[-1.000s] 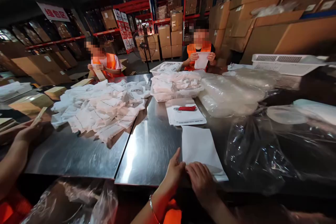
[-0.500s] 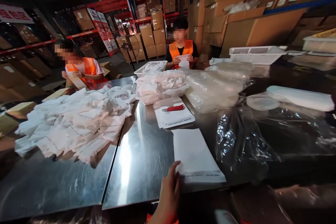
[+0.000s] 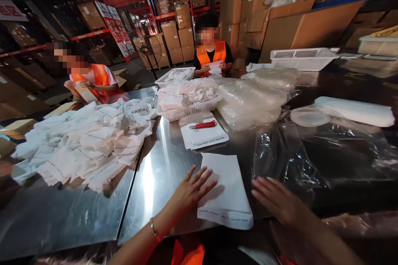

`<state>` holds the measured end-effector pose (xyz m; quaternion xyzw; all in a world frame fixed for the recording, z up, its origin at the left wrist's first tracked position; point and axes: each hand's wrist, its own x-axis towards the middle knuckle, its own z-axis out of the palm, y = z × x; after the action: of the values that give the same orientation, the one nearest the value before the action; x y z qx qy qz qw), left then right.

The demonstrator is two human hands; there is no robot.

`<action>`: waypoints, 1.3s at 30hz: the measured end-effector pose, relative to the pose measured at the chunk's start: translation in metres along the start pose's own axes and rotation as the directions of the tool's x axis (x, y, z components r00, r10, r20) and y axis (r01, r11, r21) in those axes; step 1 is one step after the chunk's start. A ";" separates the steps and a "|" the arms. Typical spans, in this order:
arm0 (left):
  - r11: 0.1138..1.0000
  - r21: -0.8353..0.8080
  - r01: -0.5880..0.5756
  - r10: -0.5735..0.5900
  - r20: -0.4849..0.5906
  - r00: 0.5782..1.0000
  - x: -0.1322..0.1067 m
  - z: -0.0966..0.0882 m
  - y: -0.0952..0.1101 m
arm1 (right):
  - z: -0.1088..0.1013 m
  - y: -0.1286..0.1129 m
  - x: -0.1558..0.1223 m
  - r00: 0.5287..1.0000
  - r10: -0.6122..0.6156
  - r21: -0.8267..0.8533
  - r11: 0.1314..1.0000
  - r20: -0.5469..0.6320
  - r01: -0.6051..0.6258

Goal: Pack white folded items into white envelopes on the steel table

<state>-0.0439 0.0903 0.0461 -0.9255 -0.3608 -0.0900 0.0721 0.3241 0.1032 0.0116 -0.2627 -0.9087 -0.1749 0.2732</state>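
A white mailer bag [image 3: 226,192] lies flat near the front edge of the steel table [image 3: 161,165]. My left hand [image 3: 189,192] rests spread on the bag's left side, fingers apart. Just to the right of the bag, my right hand [image 3: 276,201] hovers open with its fingers pointing left, close to the bag's right edge and beside crinkled clear plastic [image 3: 292,161]. Neither hand holds anything.
A stack of white sheets with a red-handled cutter [image 3: 203,125] lies beyond the bag. A white basket of packets [image 3: 186,99], a heap of white bags [image 3: 90,140] and clear plastic bundles [image 3: 251,99] cover the table. Two people in orange vests sit opposite.
My left hand has spread flat on the bag, which has shifted slightly toward me. My right hand, out of view half a second ago, has come back in beside the bag.
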 end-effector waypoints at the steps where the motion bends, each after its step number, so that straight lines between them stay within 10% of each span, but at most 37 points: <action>1: 0.995 -0.043 -0.093 0.094 0.039 0.995 0.005 0.001 0.000 | 0.011 -0.004 0.018 0.983 -0.183 -0.045 0.982 0.025 0.184; 7: 0.961 -0.245 -0.127 0.123 -0.034 0.992 -0.007 0.026 0.011 | 0.040 -0.018 0.054 0.925 -0.379 0.157 0.914 -0.001 0.375; 14: 0.743 -0.656 0.133 -0.174 0.003 0.985 -0.021 0.015 0.028 | 0.033 -0.028 0.025 0.996 0.035 0.580 0.811 0.084 -0.078; 16: 0.656 -0.688 0.310 -0.387 0.046 0.921 -0.019 0.016 0.039 | 0.030 -0.039 0.027 0.932 0.315 0.637 0.685 0.178 -0.353; 19: 0.492 -0.703 0.513 -0.657 0.086 0.749 -0.013 0.027 0.057 | 0.029 -0.055 0.036 0.697 0.630 0.616 0.409 0.343 -0.673; 24: 0.298 -0.717 0.630 -0.852 0.099 0.515 -0.004 0.045 0.073 | 0.033 -0.066 0.050 0.473 0.823 0.522 0.266 0.315 -0.811; 39: 0.289 -0.495 0.820 -0.894 0.167 0.416 0.012 0.044 0.070 | 0.044 -0.060 0.063 0.394 0.857 0.337 0.282 0.333 -0.898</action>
<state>0.0174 0.0555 0.0009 -0.5591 -0.7557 -0.2709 -0.2072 0.2271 0.0999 0.0037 -0.6505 -0.6363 0.2400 0.3382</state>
